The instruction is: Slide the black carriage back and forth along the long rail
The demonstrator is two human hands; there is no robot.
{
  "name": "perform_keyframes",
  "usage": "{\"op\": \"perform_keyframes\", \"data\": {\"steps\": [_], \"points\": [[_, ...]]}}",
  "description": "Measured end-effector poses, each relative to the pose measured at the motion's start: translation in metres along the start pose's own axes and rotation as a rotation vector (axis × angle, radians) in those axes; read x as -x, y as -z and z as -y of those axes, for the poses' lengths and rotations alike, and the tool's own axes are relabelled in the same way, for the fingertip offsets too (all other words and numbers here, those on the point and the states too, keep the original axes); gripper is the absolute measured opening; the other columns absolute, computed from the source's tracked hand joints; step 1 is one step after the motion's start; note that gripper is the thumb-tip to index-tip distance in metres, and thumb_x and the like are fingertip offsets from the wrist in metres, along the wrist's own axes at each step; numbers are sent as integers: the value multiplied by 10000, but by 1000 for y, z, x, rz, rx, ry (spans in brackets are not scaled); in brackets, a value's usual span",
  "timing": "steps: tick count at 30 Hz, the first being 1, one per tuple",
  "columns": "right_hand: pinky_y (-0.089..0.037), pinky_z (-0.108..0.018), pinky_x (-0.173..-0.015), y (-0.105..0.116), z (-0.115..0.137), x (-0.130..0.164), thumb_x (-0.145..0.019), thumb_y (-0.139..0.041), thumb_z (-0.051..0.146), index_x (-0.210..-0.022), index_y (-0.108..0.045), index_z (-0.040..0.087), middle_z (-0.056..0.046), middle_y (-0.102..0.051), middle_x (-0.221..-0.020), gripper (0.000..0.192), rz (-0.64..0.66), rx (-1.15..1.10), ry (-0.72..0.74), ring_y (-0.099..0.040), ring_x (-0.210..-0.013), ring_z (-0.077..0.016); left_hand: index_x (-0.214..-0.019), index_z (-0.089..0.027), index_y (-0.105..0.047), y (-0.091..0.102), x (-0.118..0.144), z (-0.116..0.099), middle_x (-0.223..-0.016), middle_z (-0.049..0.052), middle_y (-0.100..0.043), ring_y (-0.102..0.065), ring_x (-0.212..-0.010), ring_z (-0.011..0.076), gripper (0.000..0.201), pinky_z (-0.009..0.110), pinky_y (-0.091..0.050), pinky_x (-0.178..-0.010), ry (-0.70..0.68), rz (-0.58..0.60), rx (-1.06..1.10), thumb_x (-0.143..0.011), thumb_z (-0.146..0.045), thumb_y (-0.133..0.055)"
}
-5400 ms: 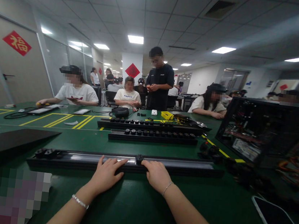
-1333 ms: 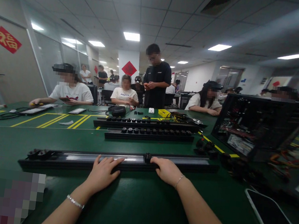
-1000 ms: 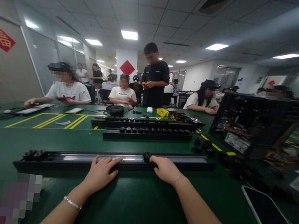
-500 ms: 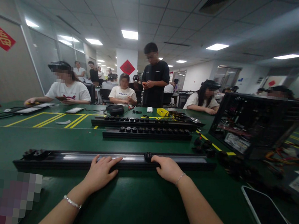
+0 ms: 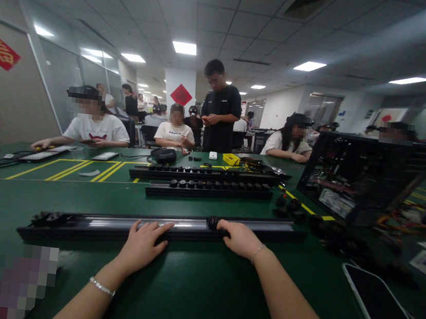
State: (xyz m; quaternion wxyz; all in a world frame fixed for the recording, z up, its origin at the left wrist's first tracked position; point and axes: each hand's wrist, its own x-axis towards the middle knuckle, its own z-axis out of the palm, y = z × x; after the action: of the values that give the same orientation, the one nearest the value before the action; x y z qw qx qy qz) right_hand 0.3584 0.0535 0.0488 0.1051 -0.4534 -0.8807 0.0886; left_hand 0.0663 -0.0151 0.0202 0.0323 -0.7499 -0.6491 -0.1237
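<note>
Rail [image 5: 112,224] on table [image 5: 195,302]: left hand [image 5: 143,244] flat, spread; right hand [image 5: 240,239] seemingly pinching one black knob [image 5: 213,223]; most slots unfilled.

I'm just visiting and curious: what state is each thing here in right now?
Left hand: flat, resting on the long rail.
Right hand: touching a black knob.
Long rail: lying flat, mostly bare.
Two far rails: lined with knobs.
Computer case: open-sided.
Tablet: screen dark.
</note>
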Motion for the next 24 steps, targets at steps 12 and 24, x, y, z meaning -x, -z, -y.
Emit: {"op": "perform_keyframes", "data": {"steps": [12,24], "points": [[-376,-248,-750,1,-9,2,-709,-483,140,-991,-572,260,-15,-648,-953,319,-8,-73,-23,-581,-890,-173,-1271,-401,-415,0,0,-1,-1055,4,-603,-522,-1052,194,466,497,-141,-1040,6,-3,2,-807,-368,-435],[-377,-258,-776,3,-12,3,-706,-493,143,-987,-581,273,-5,-650,-993,322,-13,-77,-25,-582,-927,-180,-1279,-392,-411,1,1,-1,-1063,9,-604,-520,-1055,194,462,499,-137,-1041,0,-3,3,-818,-368,-428]]}}
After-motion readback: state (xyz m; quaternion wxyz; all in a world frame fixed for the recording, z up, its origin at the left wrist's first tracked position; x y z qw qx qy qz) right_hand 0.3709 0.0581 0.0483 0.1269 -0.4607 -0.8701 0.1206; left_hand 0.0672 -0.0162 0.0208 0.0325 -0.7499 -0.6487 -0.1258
